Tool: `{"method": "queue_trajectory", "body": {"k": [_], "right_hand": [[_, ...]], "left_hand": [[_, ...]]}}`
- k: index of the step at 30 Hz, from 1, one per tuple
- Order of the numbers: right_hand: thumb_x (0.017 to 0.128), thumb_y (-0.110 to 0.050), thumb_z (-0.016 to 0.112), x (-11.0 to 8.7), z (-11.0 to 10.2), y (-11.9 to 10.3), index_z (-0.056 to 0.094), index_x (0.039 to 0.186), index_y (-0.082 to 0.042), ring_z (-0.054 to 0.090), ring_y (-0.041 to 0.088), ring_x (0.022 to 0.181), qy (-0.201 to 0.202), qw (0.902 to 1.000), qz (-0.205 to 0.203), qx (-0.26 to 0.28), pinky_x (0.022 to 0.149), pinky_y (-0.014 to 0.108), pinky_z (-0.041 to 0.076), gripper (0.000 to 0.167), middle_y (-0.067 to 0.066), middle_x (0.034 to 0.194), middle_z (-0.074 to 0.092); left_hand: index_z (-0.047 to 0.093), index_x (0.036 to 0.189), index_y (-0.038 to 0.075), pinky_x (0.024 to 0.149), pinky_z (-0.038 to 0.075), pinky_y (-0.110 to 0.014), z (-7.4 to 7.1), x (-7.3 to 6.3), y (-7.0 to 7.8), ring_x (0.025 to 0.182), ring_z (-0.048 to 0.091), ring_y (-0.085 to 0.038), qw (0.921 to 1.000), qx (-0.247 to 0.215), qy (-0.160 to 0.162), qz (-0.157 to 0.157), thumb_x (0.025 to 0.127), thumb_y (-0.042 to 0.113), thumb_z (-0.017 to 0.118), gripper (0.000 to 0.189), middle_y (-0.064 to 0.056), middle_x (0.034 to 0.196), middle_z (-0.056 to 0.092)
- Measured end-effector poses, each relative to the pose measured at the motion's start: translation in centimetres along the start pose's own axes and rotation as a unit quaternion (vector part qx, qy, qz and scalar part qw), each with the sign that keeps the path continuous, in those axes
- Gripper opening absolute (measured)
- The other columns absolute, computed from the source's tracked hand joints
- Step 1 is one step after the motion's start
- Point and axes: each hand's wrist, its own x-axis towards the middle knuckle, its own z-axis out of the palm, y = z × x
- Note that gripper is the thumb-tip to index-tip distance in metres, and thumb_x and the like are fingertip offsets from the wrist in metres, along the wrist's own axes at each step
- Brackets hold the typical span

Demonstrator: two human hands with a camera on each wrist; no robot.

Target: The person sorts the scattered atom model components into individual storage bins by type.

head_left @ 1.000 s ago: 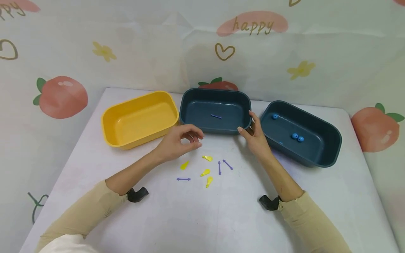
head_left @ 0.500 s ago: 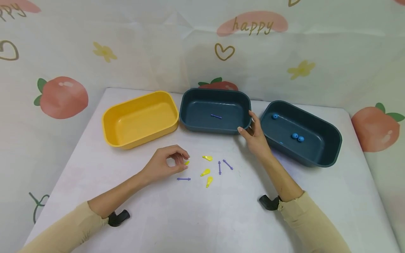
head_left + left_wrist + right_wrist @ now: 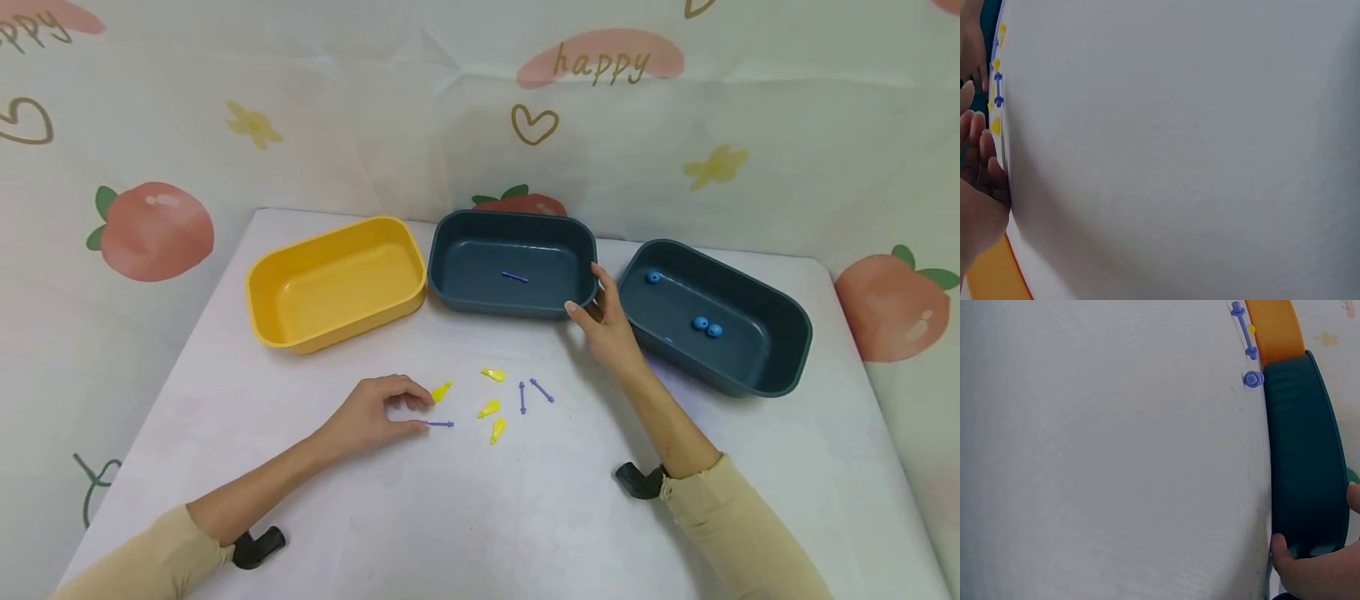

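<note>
My left hand (image 3: 378,417) hovers low over the table, fingers bent and parted from the thumb, nothing between them. Its thumb tip overlaps the left end of a purple rod (image 3: 441,424) in the head view; contact cannot be told. Just beyond the fingertips lies a yellow teardrop-shaped piece (image 3: 441,392). My right hand (image 3: 611,329) grips the right front corner of the middle dark blue bin (image 3: 510,304), thumb in front and fingers on the side. Inside that bin is one purple rod (image 3: 514,277). The right wrist view shows the thumb against the bin wall (image 3: 1304,456).
More yellow pieces (image 3: 489,408) and two purple rods (image 3: 522,398) lie mid-table. A yellow bin (image 3: 337,329) stands at back left. At the right, another dark blue bin (image 3: 780,350) holds blue beads (image 3: 701,322). Patterned cloth (image 3: 360,108) rises behind.
My left hand has come down from beside the middle bin toward the front left, passing the yellow piece and reaching the purple rod. The right hand stays on the bin.
</note>
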Motion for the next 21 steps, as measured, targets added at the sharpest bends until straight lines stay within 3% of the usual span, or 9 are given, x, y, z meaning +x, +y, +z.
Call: {"method": "queue_trajectory", "body": {"k": [8,21], "right_hand": [[0.102,-0.027,0.058,0.3,-0.1,0.9,0.009,0.16,-0.031,0.024,0.028,0.148,0.003,0.9998,-0.014,-0.013,0.118,0.046,0.026,0.076,0.01,0.165,0.015],[0.101,-0.028,0.059,0.4,-0.2,0.9,0.009,0.16,-0.031,0.023,0.027,0.149,0.004,0.9999,-0.008,-0.014,0.118,0.045,0.026,0.077,0.008,0.165,0.013]], "left_hand": [[0.074,0.098,0.028,0.081,0.05,-0.025,0.9,-0.6,0.0,0.091,0.057,-0.004,0.9984,0.048,0.003,-0.03,0.074,0.014,0.089,0.032,0.022,0.095,0.066],[0.073,0.09,0.03,0.077,0.047,-0.027,1.5,-0.1,0.4,0.085,0.054,-0.004,0.9957,0.085,0.013,-0.035,0.074,0.012,0.088,0.029,0.023,0.088,0.065]]}}
